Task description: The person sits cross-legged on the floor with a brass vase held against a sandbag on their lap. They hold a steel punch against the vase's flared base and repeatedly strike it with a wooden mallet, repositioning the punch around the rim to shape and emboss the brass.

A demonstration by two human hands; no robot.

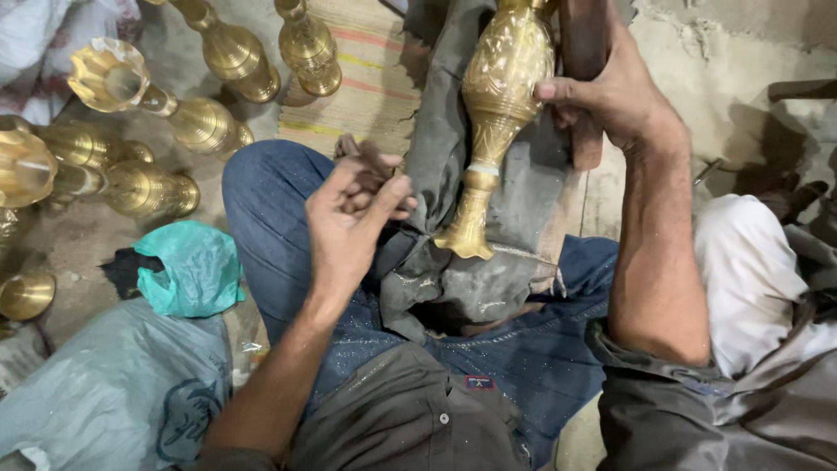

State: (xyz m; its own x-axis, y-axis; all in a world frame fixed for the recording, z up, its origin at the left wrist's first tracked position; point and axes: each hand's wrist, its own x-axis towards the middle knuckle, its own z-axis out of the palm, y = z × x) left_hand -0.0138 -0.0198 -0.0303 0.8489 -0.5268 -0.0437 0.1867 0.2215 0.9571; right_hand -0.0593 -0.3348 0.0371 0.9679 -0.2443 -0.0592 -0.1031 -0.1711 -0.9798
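The right hand [615, 92] is closed around the upper body of an engraved, gold-coloured brass vase with a narrow waist and flared foot [497, 105], thumb pressed on its right flank, fingers hidden behind it. The same hand seems to lie against a dark brown wooden post [582, 52] just behind the vase; whether it grips that too cannot be told. The vase tilts, foot toward the person, its base resting on a dirty grey cloth [475, 279] draped over the lap.

The left hand [349, 218] is curled with fingertips pinched together near the cloth's left edge, just left of the vase's foot and apart from it; whether it holds something small or only a fold of cloth cannot be told.

Under the cloth are blue denim trousers [279, 227], and a small red and blue rectangular label [479, 382] sits at the waistband, below the vase's foot.

Further out, to the left of the knee, lies a crumpled teal plastic bag [187, 266], and below it a large pale grey plastic sack with a dark round printed emblem [113, 392]. Several more plain brass vases [174, 113] lie on their sides at the upper left, well apart from both hands, beside a striped woven mat [366, 78].
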